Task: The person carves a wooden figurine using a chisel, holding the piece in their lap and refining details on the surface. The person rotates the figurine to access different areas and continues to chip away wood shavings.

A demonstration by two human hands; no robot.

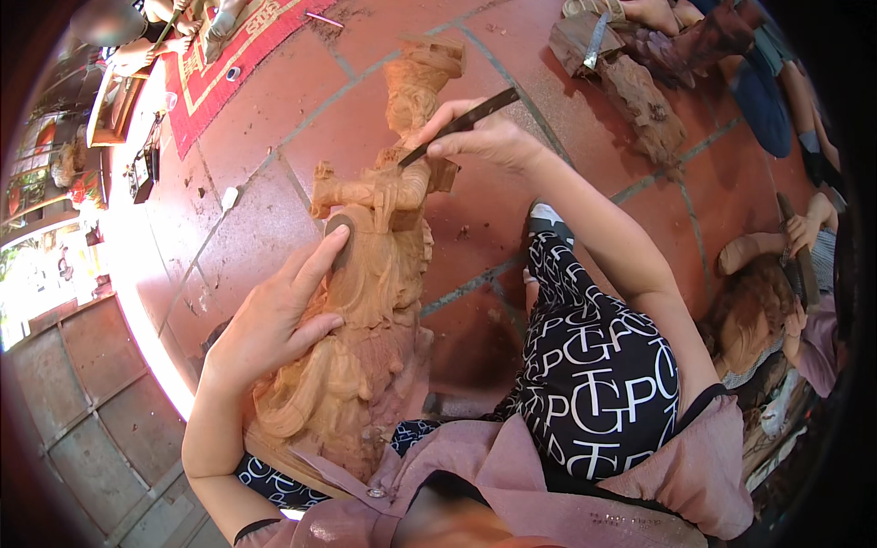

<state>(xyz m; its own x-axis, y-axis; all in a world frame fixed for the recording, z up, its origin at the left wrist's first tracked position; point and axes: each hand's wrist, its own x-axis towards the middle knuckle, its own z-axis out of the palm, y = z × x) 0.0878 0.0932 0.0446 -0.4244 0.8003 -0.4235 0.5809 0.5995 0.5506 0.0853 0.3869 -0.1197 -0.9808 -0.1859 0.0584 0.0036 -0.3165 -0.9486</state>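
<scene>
A carved wooden statue (365, 265), orange-brown with deep folds and a tall headpiece, leans away from my lap with its head at the far end. My left hand (274, 306) grips its left side, index finger and thumb on the carving, the other fingers partly hidden. Beside that index fingertip shows a dark rounded edge (339, 225); I cannot tell what it belongs to. My right hand (480, 137) is closed round a slim dark flat carving tool (482, 110), its narrow end touching the statue below the neck.
Red floor tiles (493, 210) surround the statue, scattered with wood crumbs. A red patterned mat (219, 82) lies at far left. Other people work at the upper left and right; one carved piece (639, 110) lies at far right. A small white object (230, 197) sits on the floor to the left.
</scene>
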